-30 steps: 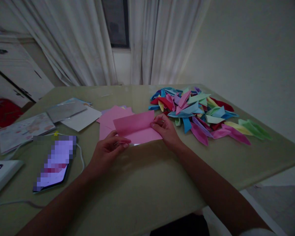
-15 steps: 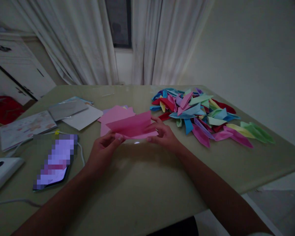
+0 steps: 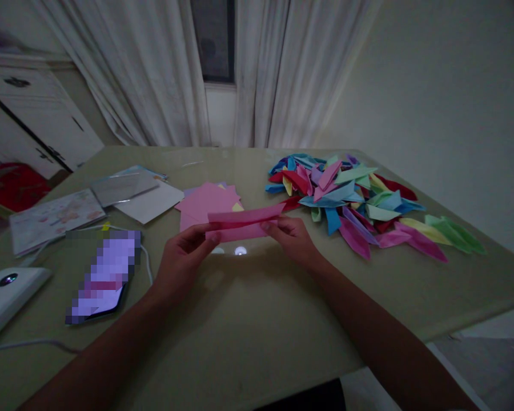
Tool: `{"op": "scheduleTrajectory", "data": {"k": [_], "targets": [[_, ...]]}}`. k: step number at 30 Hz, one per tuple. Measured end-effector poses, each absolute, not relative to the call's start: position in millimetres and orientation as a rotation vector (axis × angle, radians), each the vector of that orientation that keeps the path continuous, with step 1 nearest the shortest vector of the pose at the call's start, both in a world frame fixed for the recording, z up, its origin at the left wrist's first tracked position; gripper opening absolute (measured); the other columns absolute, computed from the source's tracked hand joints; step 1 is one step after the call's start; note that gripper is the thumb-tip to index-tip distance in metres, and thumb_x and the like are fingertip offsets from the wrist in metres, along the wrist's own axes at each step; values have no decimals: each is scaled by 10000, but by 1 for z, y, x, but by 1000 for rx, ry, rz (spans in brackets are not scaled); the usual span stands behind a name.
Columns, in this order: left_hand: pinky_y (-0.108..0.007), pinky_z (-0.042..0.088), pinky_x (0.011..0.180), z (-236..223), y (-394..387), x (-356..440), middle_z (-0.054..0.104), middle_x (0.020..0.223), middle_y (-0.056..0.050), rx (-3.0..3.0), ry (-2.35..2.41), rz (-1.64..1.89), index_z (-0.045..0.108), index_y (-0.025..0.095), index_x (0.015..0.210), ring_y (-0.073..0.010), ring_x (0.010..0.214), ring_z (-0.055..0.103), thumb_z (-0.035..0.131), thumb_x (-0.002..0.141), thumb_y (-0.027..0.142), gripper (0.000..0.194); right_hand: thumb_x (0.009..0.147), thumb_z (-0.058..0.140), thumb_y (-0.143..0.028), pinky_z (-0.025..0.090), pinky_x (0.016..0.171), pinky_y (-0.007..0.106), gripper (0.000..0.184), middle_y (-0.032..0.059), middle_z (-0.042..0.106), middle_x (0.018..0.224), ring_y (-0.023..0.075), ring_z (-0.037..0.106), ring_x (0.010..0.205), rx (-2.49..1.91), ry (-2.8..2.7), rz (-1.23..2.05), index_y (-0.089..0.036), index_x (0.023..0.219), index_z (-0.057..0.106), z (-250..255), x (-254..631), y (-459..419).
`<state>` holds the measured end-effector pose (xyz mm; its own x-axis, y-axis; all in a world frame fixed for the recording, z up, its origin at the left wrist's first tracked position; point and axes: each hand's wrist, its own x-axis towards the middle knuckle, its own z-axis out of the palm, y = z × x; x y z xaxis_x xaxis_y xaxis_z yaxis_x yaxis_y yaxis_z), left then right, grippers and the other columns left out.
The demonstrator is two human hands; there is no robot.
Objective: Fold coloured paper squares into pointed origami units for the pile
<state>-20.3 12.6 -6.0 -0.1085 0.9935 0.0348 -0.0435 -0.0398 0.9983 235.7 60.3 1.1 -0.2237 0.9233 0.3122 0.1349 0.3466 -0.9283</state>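
Note:
A pink sheet of folding paper (image 3: 244, 224) is held up above the table between both hands, with a lengthwise crease and its two long halves partly closed together. My left hand (image 3: 187, 245) pinches its left end, thumb on the near face. At the other end my right hand (image 3: 288, 235) grips it between thumb and fingers; some fingertips are behind the paper. Just beyond lies a stack of pink paper squares (image 3: 203, 202), with bits of yellow and purple showing at its edges.
A heap of folded coloured paper pieces (image 3: 325, 185) covers the table's right side. On the left are a phone with a blurred screen (image 3: 107, 274), a white device (image 3: 12, 297), a cable (image 3: 34, 343), a patterned booklet (image 3: 57, 220) and a clear plastic sleeve (image 3: 126, 187).
The pink paper's raised far half has come down toward the near half, making a narrower strip. My right hand has shifted its grip along the right end. The camera view has turned slightly left.

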Motion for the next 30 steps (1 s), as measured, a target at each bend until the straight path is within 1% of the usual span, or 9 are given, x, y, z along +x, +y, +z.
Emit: {"op": "scheduleTrajectory", "data": {"k": [3, 6, 12, 15, 19, 21, 25, 27, 30], "targets": [[-402, 652, 949, -5, 12, -19, 829, 1213, -113, 1187, 1288, 1364, 815, 219, 1195, -282, 1084, 797, 917, 822, 464, 458, 925, 793, -450, 399, 614, 284, 338, -13, 616, 667, 144, 521, 625, -981, -1590, 1012, -204, 693, 777, -1, 233, 60], [-406, 663, 936, -4, 10, -18, 841, 1164, -102, 1174, 1322, 1405, 813, 219, 1162, -278, 1044, 813, 928, 809, 468, 447, 851, 865, -415, 454, 652, 295, 211, 2, 698, 725, 166, 594, 678, -953, -1499, 1063, -216, 798, 822, 1, 231, 60], [-390, 694, 860, 2, 7, -14, 817, 1241, -111, 1135, 1342, 1477, 783, 211, 1216, -267, 966, 833, 959, 764, 421, 528, 775, 928, -349, 547, 713, 312, 184, 44, 779, 860, 185, 678, 767, -971, -1369, 1091, -216, 824, 810, 4, 227, 58], [-392, 701, 845, 6, 6, -12, 822, 1214, -111, 1101, 1329, 1502, 747, 213, 1302, -264, 938, 836, 971, 739, 384, 629, 739, 954, -342, 565, 729, 305, 250, 33, 762, 877, 172, 681, 774, -975, -1290, 1126, -212, 831, 761, 2, 226, 58], [-387, 691, 857, 9, 6, -11, 856, 1056, -72, 996, 1285, 1495, 632, 248, 1482, -257, 931, 836, 983, 727, 326, 836, 647, 1013, -334, 590, 751, 298, 469, -8, 743, 856, 165, 706, 787, -948, -1183, 1196, -234, 942, 662, 0, 223, 59], [-357, 681, 852, 6, 7, -11, 860, 1033, -67, 956, 1287, 1481, 691, 238, 1406, -243, 926, 830, 989, 724, 333, 750, 636, 1019, -322, 599, 772, 306, 561, -15, 764, 861, 171, 731, 805, -937, -1143, 1239, -249, 1029, 626, 0, 223, 59], [-298, 662, 787, -1, 12, -15, 853, 1008, -65, 907, 1276, 1432, 819, 199, 1058, -208, 858, 803, 997, 711, 395, 436, 621, 1020, -315, 606, 786, 329, 685, -17, 792, 856, 189, 754, 805, -945, -1096, 1321, -258, 1158, 599, 2, 223, 58], [-298, 657, 768, -3, 14, -17, 846, 964, -68, 920, 1262, 1374, 833, 189, 941, -201, 815, 784, 983, 724, 440, 363, 606, 1022, -319, 602, 771, 328, 717, -14, 795, 848, 191, 752, 789, -969, -1104, 1323, -252, 1184, 603, 3, 224, 58], [-309, 655, 765, -2, 15, -19, 842, 947, -73, 944, 1266, 1313, 847, 196, 883, -206, 806, 768, 968, 734, 469, 333, 599, 1015, -322, 598, 778, 336, 713, -9, 799, 851, 199, 754, 790, -1015, -1116, 1303, -246, 1175, 602, 4, 225, 59]]}}
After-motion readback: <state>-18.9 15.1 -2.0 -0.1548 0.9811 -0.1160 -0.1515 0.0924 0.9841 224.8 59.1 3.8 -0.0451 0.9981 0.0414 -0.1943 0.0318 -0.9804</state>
